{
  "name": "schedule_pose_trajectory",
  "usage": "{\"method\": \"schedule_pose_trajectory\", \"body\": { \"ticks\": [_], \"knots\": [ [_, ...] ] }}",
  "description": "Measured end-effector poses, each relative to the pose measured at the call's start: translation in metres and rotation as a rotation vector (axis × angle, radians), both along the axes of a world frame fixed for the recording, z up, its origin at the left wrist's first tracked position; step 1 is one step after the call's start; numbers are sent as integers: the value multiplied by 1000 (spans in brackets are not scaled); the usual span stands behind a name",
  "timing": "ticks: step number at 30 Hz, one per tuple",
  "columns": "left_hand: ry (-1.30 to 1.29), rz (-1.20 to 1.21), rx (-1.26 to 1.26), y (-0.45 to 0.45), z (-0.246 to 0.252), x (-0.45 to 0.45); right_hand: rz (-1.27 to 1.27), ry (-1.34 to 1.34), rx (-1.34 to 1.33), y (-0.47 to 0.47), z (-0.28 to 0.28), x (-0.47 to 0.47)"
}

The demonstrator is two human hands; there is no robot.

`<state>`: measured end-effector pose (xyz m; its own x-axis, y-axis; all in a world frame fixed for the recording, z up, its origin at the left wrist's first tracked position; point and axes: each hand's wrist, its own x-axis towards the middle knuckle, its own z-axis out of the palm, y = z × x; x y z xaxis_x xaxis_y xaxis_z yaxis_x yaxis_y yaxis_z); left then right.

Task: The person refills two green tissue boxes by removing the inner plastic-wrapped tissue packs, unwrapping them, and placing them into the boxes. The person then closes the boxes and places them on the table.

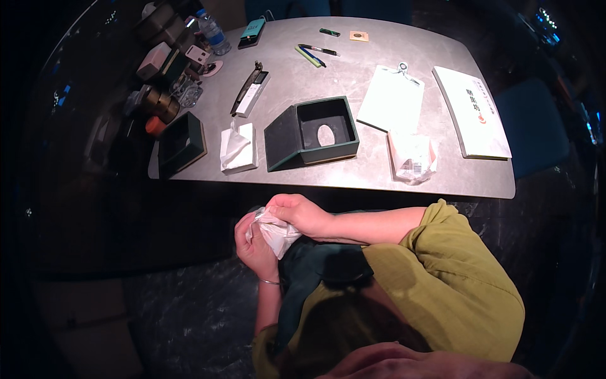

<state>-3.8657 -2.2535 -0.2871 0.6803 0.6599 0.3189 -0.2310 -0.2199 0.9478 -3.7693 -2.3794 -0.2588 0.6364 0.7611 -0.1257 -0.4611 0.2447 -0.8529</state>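
Note:
In front of the table edge, low near my lap, both hands hold a white crumpled thin sheet (279, 234), which could be plastic film or tissue. My left hand (255, 248), with a thin bracelet at the wrist, grips its left side. The fingers of my right hand (298, 214) pinch its upper edge. Whether anything is wrapped inside is hidden. On the table beyond stands an open dark green box (326, 154) with a black lining and a pale oval in its bottom. Left of it is a tissue pack (240, 161) with a tissue sticking out.
A dark green box part (182, 147) stands at the table's left corner. Right lie a clipboard (393, 97), a crumpled wrapper in a small container (414, 158) and a white printed booklet (473, 113). Pens (315, 53) and a water bottle (214, 33) are farther back.

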Motion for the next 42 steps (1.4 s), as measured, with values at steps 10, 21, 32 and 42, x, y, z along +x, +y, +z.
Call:
{"method": "schedule_pose_trajectory", "body": {
  "ticks": [10,21,32,42],
  "knots": [
    [104,38,-523,-9,13,0,-37,504,264,-5,-9,7],
    [-274,-74,-552,10,21,-7,-133,285,127,-13,26,9],
    [-307,-223,-707,12,21,-19,-17,-310,-116,-18,21,2],
    [-336,-397,-824,23,13,-23,-126,-557,-194,-6,12,-4]
  ]
}}
